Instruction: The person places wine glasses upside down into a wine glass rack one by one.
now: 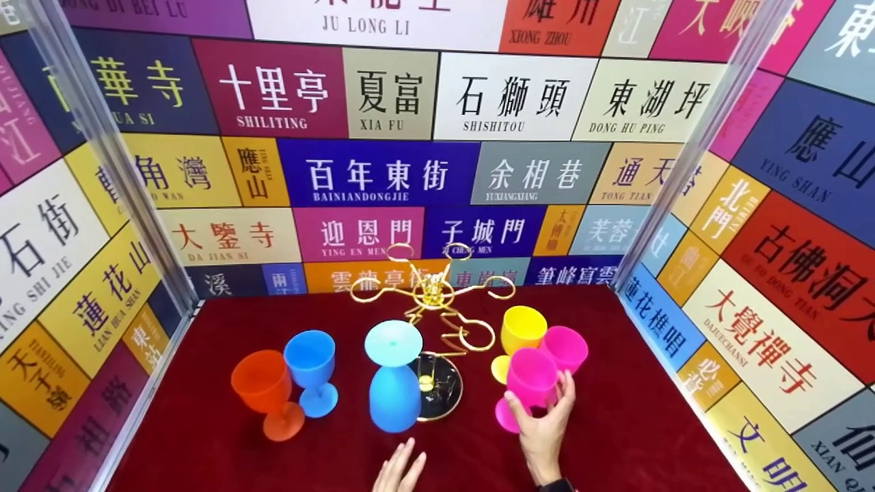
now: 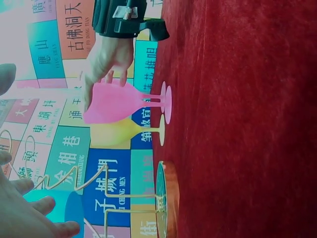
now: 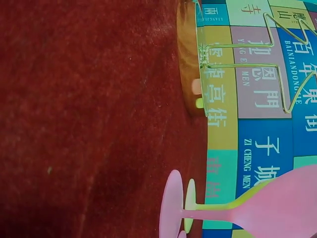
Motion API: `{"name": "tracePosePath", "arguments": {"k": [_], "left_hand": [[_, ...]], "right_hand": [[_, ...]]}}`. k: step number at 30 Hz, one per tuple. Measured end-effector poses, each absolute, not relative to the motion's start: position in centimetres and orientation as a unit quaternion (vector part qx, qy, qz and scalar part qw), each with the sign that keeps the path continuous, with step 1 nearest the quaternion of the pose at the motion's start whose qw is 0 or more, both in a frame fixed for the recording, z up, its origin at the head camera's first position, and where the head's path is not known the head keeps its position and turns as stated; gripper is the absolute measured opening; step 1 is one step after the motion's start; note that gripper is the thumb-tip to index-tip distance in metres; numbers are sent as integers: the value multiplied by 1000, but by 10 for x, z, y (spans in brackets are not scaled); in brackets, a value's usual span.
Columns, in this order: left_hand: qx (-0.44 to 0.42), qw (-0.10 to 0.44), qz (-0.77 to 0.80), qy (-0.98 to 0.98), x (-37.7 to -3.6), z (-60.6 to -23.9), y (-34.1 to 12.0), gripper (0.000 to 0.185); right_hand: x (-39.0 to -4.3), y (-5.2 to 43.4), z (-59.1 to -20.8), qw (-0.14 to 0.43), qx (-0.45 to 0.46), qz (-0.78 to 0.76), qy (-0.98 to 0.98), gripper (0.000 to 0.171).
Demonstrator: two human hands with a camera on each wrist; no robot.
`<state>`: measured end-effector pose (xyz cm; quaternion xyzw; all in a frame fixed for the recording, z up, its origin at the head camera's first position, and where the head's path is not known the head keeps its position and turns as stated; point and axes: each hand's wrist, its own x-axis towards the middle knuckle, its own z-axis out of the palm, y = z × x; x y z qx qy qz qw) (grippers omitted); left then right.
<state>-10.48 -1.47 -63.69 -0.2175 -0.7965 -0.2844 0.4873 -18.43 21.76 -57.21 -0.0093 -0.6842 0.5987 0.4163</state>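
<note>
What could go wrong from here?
The right hand holds the near pink goblet close beside the far pink goblet and the yellow goblet, so lifting it might knock one over. The upside-down blue goblet hangs at the front of the gold rack; a bump there could perhaps shake it loose.

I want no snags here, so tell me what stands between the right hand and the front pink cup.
Nothing visible: the right hand is on the front pink cup, thumb on one side, fingers on the other. The other pink cup and the yellow cup stand close behind it, not in between.
</note>
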Motion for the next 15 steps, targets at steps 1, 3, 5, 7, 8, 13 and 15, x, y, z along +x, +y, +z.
{"name": "tracePosePath", "arguments": {"k": [1, 3, 5, 7, 8, 13, 15], "left_hand": [[-219, 477, -287, -801, -104, -638, -14, 59], [-221, 462, -293, -807, -103, -639, -11, 58], [-224, 453, -299, -809, -103, -640, -8, 57], [-229, 450, -300, -810, -103, -640, -5, 57], [-231, 452, -299, -808, -103, -641, -3, 57], [-239, 453, -291, -808, -106, -646, 5, 56], [-241, 450, -289, -810, -108, -650, 7, 55]], "right_hand": [[-185, 217, -573, 419, -7, 598, -683, 102], [-187, 217, -574, 422, -3, 598, -682, 102], [-188, 216, -575, 423, -5, 596, -683, 103], [-190, 216, -575, 423, -8, 592, -686, 103], [-190, 216, -575, 422, -11, 589, -689, 103], [-193, 215, -575, 420, -31, 575, -702, 102], [-194, 215, -575, 419, -38, 571, -705, 101]]}}
